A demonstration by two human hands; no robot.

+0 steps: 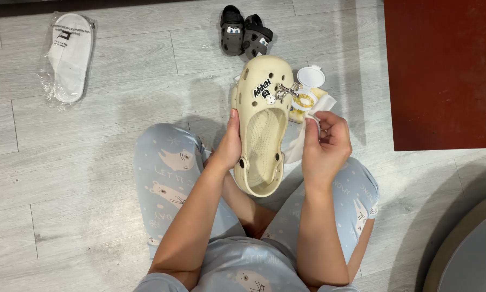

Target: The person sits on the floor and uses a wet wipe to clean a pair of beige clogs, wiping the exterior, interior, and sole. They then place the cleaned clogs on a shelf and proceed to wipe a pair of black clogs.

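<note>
Left hand (229, 145) fingers clamped on a cream clog (264, 127); right hand (325, 145) fingers pinch a white wipe (321, 105) beside it.

A clear plastic bag (67, 57) lies on the pale grey wood-look floor at the far left, well apart from the person. It is long and oval-shaped, crinkled and shiny, and holds a flat white slipper with a small dark mark near its far end.

A small round tub (303, 101) stands on the floor at the far centre-right, just beside a cream clog and close to the person's right hand (325, 146). The tub is open — its white round lid (311, 76) is flipped back on the far side — and the inside looks pale yellow under a white ring.

No signs or screens are in view.
</note>
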